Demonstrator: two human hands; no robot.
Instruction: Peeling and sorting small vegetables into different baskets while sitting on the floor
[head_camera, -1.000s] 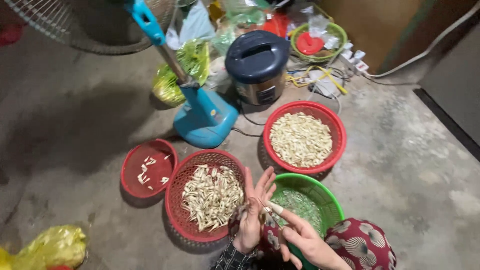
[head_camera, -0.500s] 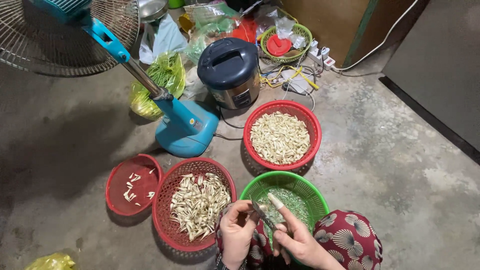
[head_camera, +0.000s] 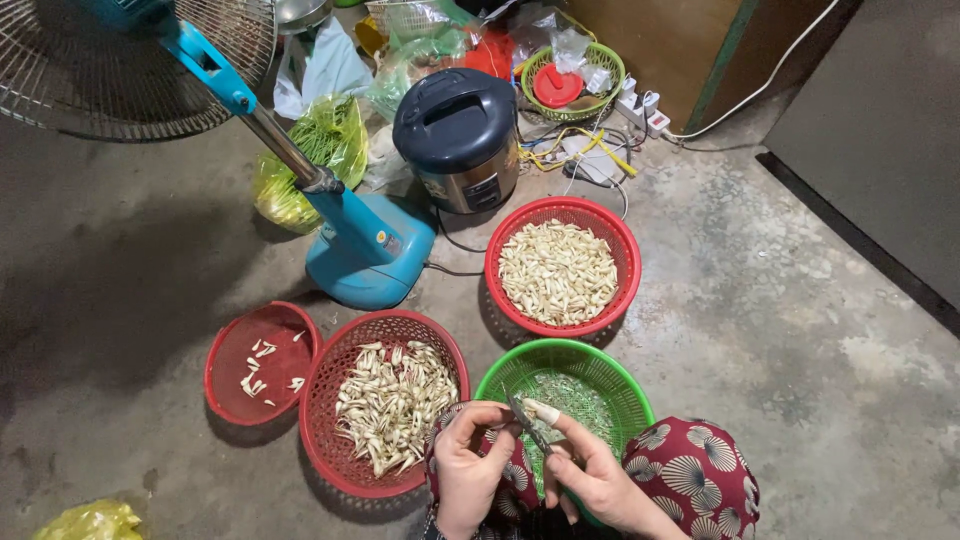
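The person's left hand (head_camera: 468, 462) and right hand (head_camera: 590, 478) meet over the near rim of a round green plastic basket (head_camera: 612, 368). The right hand's fingers are pinched on a small pale flower bud (head_camera: 541, 411); the left hand is closed around a thin dark blade (head_camera: 527, 424) touching that bud. Just left of the hands sits a large red woven basket of pale trimmed stems (head_camera: 385, 400), with a smaller red basket (head_camera: 258, 362) farther left. Beyond the hands, another red basket of whitish buds (head_camera: 562, 268) rests on the concrete floor (head_camera: 820, 330).
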